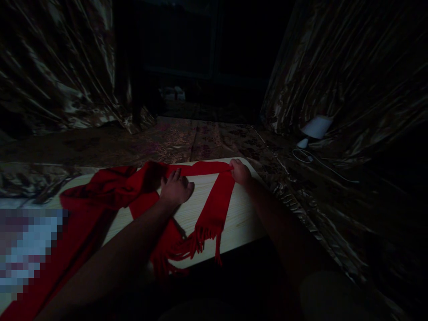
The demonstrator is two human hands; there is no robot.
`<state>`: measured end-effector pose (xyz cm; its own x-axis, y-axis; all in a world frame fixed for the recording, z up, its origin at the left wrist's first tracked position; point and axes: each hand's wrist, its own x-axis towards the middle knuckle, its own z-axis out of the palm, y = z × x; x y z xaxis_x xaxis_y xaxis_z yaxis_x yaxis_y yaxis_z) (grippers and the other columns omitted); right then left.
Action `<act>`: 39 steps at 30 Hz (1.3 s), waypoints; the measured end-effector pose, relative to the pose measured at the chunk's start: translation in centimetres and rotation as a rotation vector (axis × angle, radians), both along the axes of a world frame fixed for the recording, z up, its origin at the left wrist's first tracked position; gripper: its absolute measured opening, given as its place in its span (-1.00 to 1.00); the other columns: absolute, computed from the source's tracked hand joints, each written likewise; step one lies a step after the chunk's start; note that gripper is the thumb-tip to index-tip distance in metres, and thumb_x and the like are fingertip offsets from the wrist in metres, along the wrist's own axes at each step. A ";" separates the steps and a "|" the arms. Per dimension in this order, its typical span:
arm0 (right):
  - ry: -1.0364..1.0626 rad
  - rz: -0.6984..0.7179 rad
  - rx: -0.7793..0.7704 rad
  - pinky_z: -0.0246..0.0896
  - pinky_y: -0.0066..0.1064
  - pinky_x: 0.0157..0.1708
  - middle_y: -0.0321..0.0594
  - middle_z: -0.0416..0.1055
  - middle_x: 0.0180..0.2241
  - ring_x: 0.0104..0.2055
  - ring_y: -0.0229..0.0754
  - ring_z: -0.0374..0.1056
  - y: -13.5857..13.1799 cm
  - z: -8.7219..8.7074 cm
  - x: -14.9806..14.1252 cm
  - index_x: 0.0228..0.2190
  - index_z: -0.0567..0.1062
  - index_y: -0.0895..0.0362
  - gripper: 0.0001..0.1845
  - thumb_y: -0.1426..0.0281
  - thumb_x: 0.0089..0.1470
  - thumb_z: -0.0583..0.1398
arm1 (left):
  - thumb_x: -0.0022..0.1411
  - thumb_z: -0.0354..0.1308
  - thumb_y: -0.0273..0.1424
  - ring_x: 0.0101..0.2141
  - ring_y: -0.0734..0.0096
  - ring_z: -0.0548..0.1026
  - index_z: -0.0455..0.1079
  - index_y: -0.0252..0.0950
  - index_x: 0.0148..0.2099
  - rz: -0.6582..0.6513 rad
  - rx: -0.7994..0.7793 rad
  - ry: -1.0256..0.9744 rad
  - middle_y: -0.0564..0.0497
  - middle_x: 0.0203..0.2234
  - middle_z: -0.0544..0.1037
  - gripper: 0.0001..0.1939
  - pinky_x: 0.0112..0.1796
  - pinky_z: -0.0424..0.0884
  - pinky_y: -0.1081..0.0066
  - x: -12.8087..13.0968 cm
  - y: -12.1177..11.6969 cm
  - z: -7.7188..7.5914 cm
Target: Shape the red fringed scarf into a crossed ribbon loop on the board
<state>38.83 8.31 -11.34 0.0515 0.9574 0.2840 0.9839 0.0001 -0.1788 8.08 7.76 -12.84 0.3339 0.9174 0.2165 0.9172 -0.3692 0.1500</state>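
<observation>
A red scarf (pixel 214 209) with fringed ends lies across a light wooden board (pixel 234 223). One strip runs along the board's far edge and bends down toward me, its fringe hanging near the front edge. My left hand (pixel 175 188) rests on the scarf near the board's middle, fingers stretched forward and pressing the cloth flat. My right hand (pixel 240 171) is at the far right corner of the board, fingers pinched on the scarf's fold. More red cloth (pixel 100 189) is bunched at the left.
Dark patterned fabric (pixel 187 140) covers the surface beyond the board, and shiny curtains (pixel 351 67) hang left and right. A small white object (pixel 316 127) with a cable (pixel 321 162) lies at the right. The room is very dim.
</observation>
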 end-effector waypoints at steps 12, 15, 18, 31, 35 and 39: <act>-0.079 0.145 -0.079 -0.12 -0.10 0.33 -0.07 0.04 0.40 0.40 -0.02 -0.04 -1.7 -0.3 -2.9 0.32 0.24 0.11 -0.36 0.15 0.29 0.02 | 0.35 -0.12 -0.03 0.29 -0.22 0.19 0.44 -0.36 0.11 0.056 0.013 0.000 -0.39 0.33 0.21 -0.40 0.15 0.18 -0.19 -0.1 0.0 0.0; -0.068 0.089 -0.273 -0.22 0.15 0.32 -0.13 -0.13 0.45 0.47 0.01 -0.22 -2.1 -0.3 -4.1 0.37 0.09 0.00 -0.32 0.02 0.34 -0.11 | 0.32 -0.06 -0.08 0.22 -0.18 0.31 0.44 -0.35 0.10 0.066 0.080 -0.018 -0.36 0.24 0.34 -0.46 0.13 0.25 -0.06 -0.2 -0.2 0.1; -0.045 0.021 -0.310 -0.34 0.26 0.32 -0.12 -0.09 0.44 0.46 0.04 -0.21 -1.8 0.0 -5.1 0.35 0.16 0.00 -0.33 0.02 0.36 -0.17 | 0.29 -0.02 -0.16 0.06 -0.11 0.44 0.44 -0.36 0.03 0.073 0.111 -0.028 -0.33 0.03 0.52 -0.55 0.00 0.36 0.05 -0.1 -0.5 0.5; -0.019 -0.007 -0.198 -0.34 0.19 0.33 -0.15 -0.04 0.42 0.46 0.05 -0.21 -1.0 -2.4 -6.0 0.35 0.16 -0.01 -0.30 -0.03 0.32 -0.13 | 0.22 -0.03 -0.45 -0.07 -0.05 0.49 0.48 -0.43 -0.04 0.080 0.107 0.130 -0.34 -0.16 0.56 -0.65 0.00 0.35 0.11 -5.7 1.6 3.0; -0.011 -0.003 -0.180 -0.34 0.20 0.33 -0.16 -0.02 0.42 0.45 0.07 -0.19 -1.1 -2.2 -6.1 0.34 0.18 0.00 -0.31 -0.01 0.32 -0.12 | 0.19 -0.01 -0.37 0.05 -0.21 0.44 0.48 -0.40 0.05 0.187 0.095 0.245 -0.38 0.03 0.51 -0.56 0.00 0.36 -0.03 -8.8 2.8 4.1; -0.007 -0.002 -0.196 -0.36 0.21 0.34 -0.16 -0.04 0.42 0.46 0.07 -0.21 -1.2 -2.1 -6.2 0.35 0.17 0.01 -0.30 -0.01 0.32 -0.12 | 0.15 0.05 -0.23 0.00 -0.26 0.50 0.47 -0.29 0.12 0.260 -0.155 0.292 -0.35 0.02 0.54 -0.48 -0.08 0.41 -0.04 -10.5 3.7 5.0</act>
